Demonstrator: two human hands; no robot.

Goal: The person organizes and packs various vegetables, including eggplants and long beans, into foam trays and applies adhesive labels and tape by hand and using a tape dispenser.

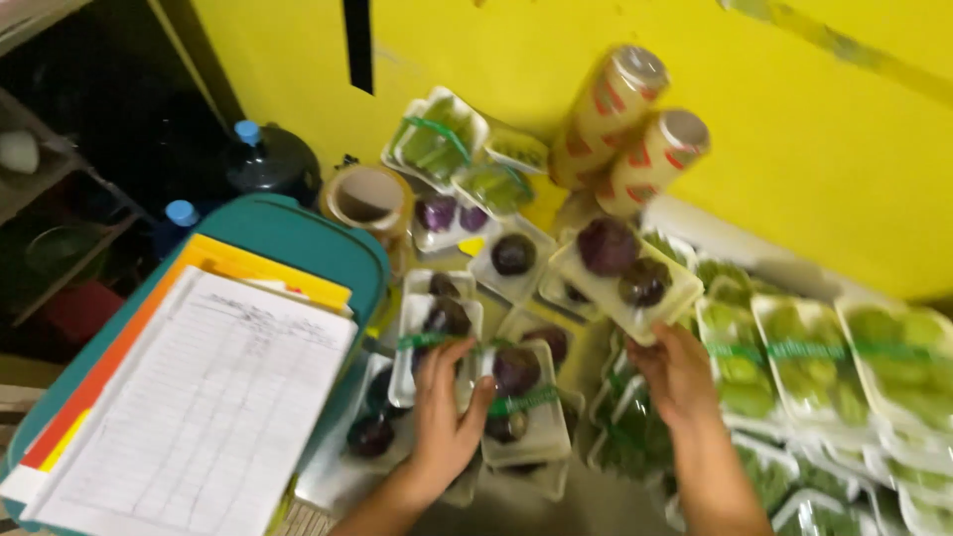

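My left hand (pixel 447 417) lies between two white foam trays of dark purple vegetables, fingers spread on the tray (pixel 434 333) with a green band; my thumb touches the neighbouring banded tray (pixel 523 402). My right hand (pixel 677 369) grips the near edge of another white tray (pixel 623 273) holding two round purple vegetables, lifted slightly above the pile. Several more such trays lie around and under them.
Trays of green vegetables (pixel 814 357) fill the right side. Two rolls of wrap (pixel 635 129) lean on the yellow wall. A roll of tape (pixel 365 197) stands behind a teal box (pixel 298 233) with papers and a lined form (pixel 199 397) on it. Dark shelves at left.
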